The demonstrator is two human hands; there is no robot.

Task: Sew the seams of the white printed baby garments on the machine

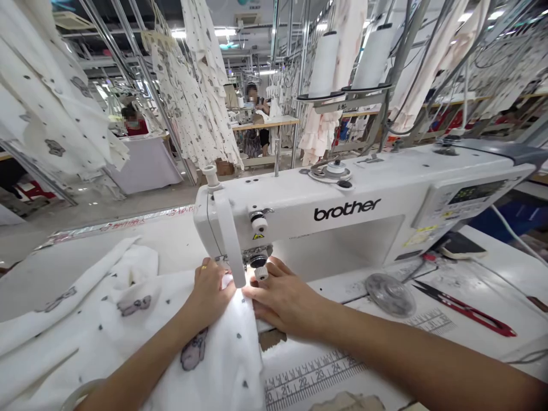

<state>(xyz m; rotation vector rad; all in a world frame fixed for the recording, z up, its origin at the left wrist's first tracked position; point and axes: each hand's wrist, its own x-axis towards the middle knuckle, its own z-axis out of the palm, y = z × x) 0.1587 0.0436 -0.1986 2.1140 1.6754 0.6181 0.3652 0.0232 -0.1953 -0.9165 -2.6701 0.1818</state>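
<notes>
both hands sit at the needle end of the white brother sewing machine [346, 211], on a white printed fabric [222, 365] that lies across the near left of the desk [171, 240] and rises in a fold just in front of the presser foot [258, 269]. the left hand [209, 291] rests on top of that fold with its fingers bent forward over the cloth; their tips are hidden behind the machine's face plate, so i cannot tell whether they pinch the cloth or only press it. the right hand [282, 297] lies just beside it, fingers stretched out and unclenched, flat on the fabric's edge right under the needle bar.

judging from this, the step in hand is lining up the cloth at the foot (the needle itself is too small to make out). a further move would call for keeping the fold flat and straight between the two hands, with the fingertips clear of the needle.

to the right, well apart from the hands, lie red thread snips [466, 311] and a clear round disc [389, 294]; a printed ruler strip [312, 374] runs along the desk's near edge.
</notes>
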